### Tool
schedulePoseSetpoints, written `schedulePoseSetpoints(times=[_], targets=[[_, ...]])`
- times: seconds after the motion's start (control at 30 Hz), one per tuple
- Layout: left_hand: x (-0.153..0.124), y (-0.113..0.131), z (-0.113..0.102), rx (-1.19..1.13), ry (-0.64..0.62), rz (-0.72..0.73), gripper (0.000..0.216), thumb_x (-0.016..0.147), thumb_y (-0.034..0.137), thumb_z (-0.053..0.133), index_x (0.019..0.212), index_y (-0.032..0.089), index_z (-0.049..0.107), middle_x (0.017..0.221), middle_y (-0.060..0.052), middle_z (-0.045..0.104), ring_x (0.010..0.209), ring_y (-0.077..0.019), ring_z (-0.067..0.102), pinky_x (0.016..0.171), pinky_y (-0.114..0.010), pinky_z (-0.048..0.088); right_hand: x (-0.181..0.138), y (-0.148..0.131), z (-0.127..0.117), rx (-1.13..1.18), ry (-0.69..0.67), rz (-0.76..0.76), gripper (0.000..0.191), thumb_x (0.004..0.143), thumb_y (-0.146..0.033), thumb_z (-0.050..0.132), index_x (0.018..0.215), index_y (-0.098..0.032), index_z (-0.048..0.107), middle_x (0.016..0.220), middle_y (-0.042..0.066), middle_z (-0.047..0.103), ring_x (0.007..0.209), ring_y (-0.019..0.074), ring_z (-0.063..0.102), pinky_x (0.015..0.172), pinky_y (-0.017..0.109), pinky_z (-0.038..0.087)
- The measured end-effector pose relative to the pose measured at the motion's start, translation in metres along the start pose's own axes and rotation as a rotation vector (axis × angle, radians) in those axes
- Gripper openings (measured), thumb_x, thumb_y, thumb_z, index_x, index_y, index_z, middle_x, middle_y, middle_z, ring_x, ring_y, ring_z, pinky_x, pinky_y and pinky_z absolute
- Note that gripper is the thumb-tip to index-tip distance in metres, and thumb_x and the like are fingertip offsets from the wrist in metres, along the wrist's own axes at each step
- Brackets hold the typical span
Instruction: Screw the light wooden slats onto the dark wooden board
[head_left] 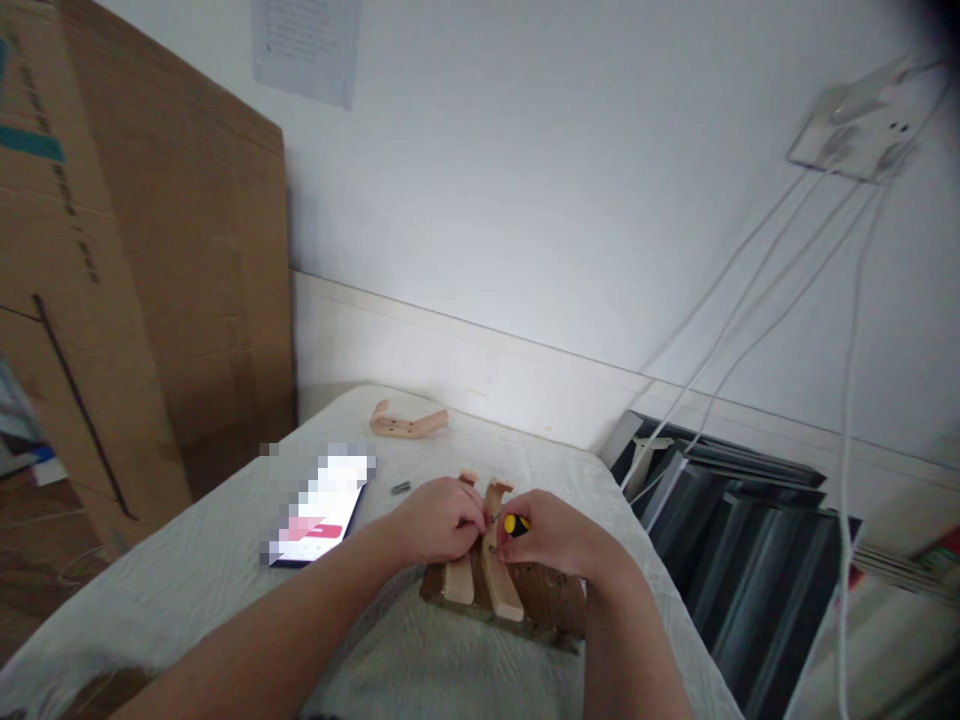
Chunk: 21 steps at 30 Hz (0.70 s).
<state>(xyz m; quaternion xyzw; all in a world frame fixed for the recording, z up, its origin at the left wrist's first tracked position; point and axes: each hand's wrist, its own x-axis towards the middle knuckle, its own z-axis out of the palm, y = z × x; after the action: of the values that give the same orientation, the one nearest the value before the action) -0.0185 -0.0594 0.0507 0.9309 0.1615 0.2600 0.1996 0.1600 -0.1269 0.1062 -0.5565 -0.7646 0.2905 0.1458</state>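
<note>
My left hand (441, 520) is closed, its fingers pinched on a pale wooden hook piece (459, 578) that lies on a darker wooden board (541, 596). My right hand (559, 538) is wrapped round a small screwdriver with a yellow and black handle (515, 524), its tip pointing left toward a second pale wooden hook piece (501, 580) beside the first. Both pieces lie side by side on the board, on a table covered with white cloth (225, 580).
A loose wooden hook (407, 422) lies at the table's far edge. A phone (319, 520) with a lit screen lies left of my hands, a small dark screw (400, 488) near it. Cardboard sheets (150, 280) lean at left. Dark panels (750, 530) and hanging white cables (750, 300) are at right.
</note>
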Motion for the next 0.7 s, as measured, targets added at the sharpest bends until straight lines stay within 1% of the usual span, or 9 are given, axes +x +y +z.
schedulePoseSetpoints(times=[0.2, 0.3, 0.43, 0.5, 0.57, 0.63, 0.7], targets=[[0.000, 0.001, -0.002, 0.001, -0.019, 0.033, 0.028, 0.069, 0.003, 0.049, 0.071, 0.017, 0.073, 0.081, -0.002, 0.073, 0.081, -0.0148, 0.065, 0.079, -0.023, 0.047, 0.004, 0.004, 0.004, -0.008, 0.020, 0.001, 0.008, 0.064, -0.020, 0.068, 0.070, -0.018, 0.073, 0.060, -0.003, 0.061, 0.061, 0.0142, 0.053, 0.058, 0.024, 0.035], [0.001, 0.002, -0.002, 0.007, -0.012, 0.036, 0.028, 0.069, 0.003, 0.050, 0.071, 0.017, 0.073, 0.080, -0.002, 0.073, 0.081, -0.0153, 0.065, 0.080, -0.024, 0.047, 0.005, 0.005, 0.004, 0.010, 0.025, -0.014, 0.007, 0.064, -0.020, 0.068, 0.069, -0.019, 0.073, 0.061, -0.003, 0.062, 0.062, 0.0150, 0.055, 0.060, 0.025, 0.036], [0.001, 0.002, -0.002, 0.017, -0.008, 0.032, 0.026, 0.069, 0.004, 0.051, 0.070, 0.017, 0.073, 0.080, -0.003, 0.073, 0.080, -0.0158, 0.065, 0.080, -0.025, 0.047, 0.003, 0.006, 0.000, 0.063, 0.016, -0.060, 0.008, 0.064, -0.019, 0.068, 0.070, -0.020, 0.073, 0.064, -0.003, 0.065, 0.066, 0.0159, 0.057, 0.063, 0.025, 0.038], [0.000, 0.002, -0.002, 0.018, -0.007, 0.020, 0.027, 0.070, 0.004, 0.051, 0.073, 0.017, 0.074, 0.082, -0.003, 0.073, 0.080, -0.0156, 0.065, 0.079, -0.025, 0.047, 0.001, 0.007, -0.003, 0.092, 0.022, -0.080, 0.009, 0.066, -0.020, 0.067, 0.072, -0.020, 0.074, 0.067, -0.002, 0.067, 0.066, 0.0160, 0.058, 0.064, 0.026, 0.039], [0.000, 0.003, -0.001, 0.008, 0.007, 0.001, 0.029, 0.070, 0.004, 0.050, 0.076, 0.018, 0.074, 0.085, -0.003, 0.073, 0.082, -0.0156, 0.065, 0.080, -0.025, 0.047, -0.001, 0.008, -0.007, 0.124, 0.076, -0.066, 0.010, 0.068, -0.022, 0.066, 0.073, -0.020, 0.074, 0.067, -0.001, 0.067, 0.065, 0.0159, 0.057, 0.062, 0.026, 0.040], [-0.001, 0.003, -0.001, -0.019, 0.018, -0.012, 0.029, 0.070, 0.003, 0.050, 0.077, 0.018, 0.074, 0.088, -0.003, 0.074, 0.085, -0.0157, 0.065, 0.083, -0.025, 0.047, -0.004, 0.009, -0.009, 0.187, 0.179, -0.049, 0.012, 0.069, -0.021, 0.064, 0.075, -0.019, 0.074, 0.067, 0.000, 0.066, 0.064, 0.0151, 0.055, 0.060, 0.026, 0.039], [-0.001, 0.003, 0.000, -0.050, 0.022, -0.024, 0.028, 0.070, 0.004, 0.050, 0.076, 0.017, 0.074, 0.088, -0.003, 0.074, 0.085, -0.0154, 0.065, 0.083, -0.025, 0.047, -0.007, 0.007, -0.011, 0.320, 0.278, -0.070, 0.019, 0.070, -0.019, 0.061, 0.084, -0.020, 0.073, 0.072, -0.001, 0.065, 0.064, 0.0139, 0.054, 0.060, 0.025, 0.039]])
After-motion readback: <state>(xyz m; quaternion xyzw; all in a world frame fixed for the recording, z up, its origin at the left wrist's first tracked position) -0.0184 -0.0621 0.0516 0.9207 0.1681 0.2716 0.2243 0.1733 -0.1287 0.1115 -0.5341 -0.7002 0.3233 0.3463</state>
